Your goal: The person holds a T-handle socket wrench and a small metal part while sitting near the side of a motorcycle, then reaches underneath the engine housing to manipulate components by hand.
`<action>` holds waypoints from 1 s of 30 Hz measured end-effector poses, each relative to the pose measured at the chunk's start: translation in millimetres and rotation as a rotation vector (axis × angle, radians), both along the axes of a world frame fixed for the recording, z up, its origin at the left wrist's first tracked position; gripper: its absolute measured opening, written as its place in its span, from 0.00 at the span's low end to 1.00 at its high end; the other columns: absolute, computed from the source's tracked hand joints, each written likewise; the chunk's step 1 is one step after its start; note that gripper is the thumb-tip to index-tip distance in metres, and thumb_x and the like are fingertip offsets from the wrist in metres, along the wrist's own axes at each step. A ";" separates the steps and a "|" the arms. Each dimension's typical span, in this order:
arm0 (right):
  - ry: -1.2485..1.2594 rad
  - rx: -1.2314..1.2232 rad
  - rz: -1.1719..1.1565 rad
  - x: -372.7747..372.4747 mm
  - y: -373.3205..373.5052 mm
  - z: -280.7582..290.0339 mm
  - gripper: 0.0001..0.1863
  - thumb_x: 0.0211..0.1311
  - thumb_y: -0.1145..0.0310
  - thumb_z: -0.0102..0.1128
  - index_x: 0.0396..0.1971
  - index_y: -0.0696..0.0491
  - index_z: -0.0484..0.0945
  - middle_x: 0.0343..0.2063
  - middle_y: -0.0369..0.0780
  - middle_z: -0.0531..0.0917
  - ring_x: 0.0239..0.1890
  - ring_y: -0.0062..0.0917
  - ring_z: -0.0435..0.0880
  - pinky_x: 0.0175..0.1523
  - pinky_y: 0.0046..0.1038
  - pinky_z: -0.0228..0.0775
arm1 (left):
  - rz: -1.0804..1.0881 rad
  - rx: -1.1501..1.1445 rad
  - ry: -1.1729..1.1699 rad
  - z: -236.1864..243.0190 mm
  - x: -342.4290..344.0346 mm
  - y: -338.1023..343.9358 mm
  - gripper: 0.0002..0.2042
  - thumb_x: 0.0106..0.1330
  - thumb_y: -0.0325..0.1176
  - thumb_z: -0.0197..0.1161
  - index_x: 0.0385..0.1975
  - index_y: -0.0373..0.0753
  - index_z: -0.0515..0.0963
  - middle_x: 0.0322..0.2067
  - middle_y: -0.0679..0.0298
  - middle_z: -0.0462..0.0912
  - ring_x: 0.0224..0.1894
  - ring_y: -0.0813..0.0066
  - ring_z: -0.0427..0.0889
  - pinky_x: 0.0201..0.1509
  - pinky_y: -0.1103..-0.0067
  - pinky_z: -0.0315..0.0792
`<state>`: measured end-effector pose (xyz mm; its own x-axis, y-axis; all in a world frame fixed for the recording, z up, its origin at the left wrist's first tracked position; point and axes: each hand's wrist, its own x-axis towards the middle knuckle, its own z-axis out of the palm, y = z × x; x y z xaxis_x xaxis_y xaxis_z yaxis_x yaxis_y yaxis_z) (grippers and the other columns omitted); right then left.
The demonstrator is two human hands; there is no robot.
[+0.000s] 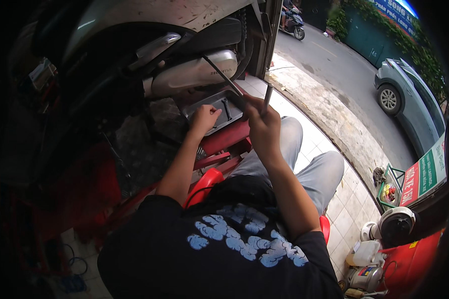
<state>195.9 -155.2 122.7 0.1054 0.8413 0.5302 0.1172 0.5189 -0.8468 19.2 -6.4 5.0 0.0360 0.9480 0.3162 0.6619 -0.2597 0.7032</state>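
My right hand [264, 124] is closed around a metal wrench [224, 77] with a long thin shaft. Its shaft points up and left toward the silver exhaust cover [194, 74] of a motorbike, and a thicker bar rises from the top of my fist. Over the left part of a grey metal tray [236, 94], the fingers of my left hand [207, 118] are curled together. Whatever they pinch, if anything, is too small to make out. Inside the tray, beside those fingers, lies a dark rod-shaped piece [227, 108].
The tray sits by a red metal frame [229, 137] below the motorbike [134, 30]. A doorway at the right opens to a street with a parked car [409, 94] and a passing scooter [293, 22]. A fan [396, 224] and plastic jugs [366, 253] stand lower right.
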 end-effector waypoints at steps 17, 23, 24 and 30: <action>0.860 -0.476 0.550 -3.6 31.9 31.7 0.16 0.66 0.73 0.48 0.53 0.60 0.71 0.25 0.37 0.75 0.15 0.14 0.64 0.20 0.18 0.56 | -0.465 -0.138 -0.705 101.1 32.9 -65.6 0.23 0.73 0.52 0.50 0.41 0.36 0.80 0.16 0.73 0.71 0.15 0.89 0.66 0.18 0.87 0.60; 0.374 -0.347 0.392 21.1 40.8 32.1 0.15 0.65 0.72 0.47 0.46 0.63 0.76 0.23 0.37 0.77 0.16 0.14 0.68 0.18 0.17 0.57 | -0.549 -0.174 -0.806 98.9 44.0 -71.0 0.26 0.70 0.58 0.50 0.41 0.37 0.77 0.18 0.73 0.71 0.16 0.88 0.67 0.19 0.89 0.59; 0.368 -0.348 0.389 24.4 44.3 27.0 0.15 0.65 0.72 0.47 0.46 0.63 0.76 0.23 0.37 0.78 0.16 0.13 0.68 0.18 0.17 0.57 | -0.570 -0.179 -0.824 96.3 46.9 -70.7 0.27 0.70 0.59 0.49 0.41 0.37 0.77 0.18 0.73 0.71 0.17 0.88 0.67 0.19 0.88 0.59; 0.392 -0.297 0.340 20.5 46.9 16.9 0.18 0.64 0.70 0.52 0.49 0.65 0.72 0.22 0.40 0.80 0.15 0.18 0.73 0.19 0.18 0.63 | -0.666 -0.195 -0.815 97.6 58.4 -64.0 0.29 0.69 0.62 0.45 0.34 0.38 0.78 0.17 0.72 0.71 0.16 0.86 0.66 0.19 0.86 0.58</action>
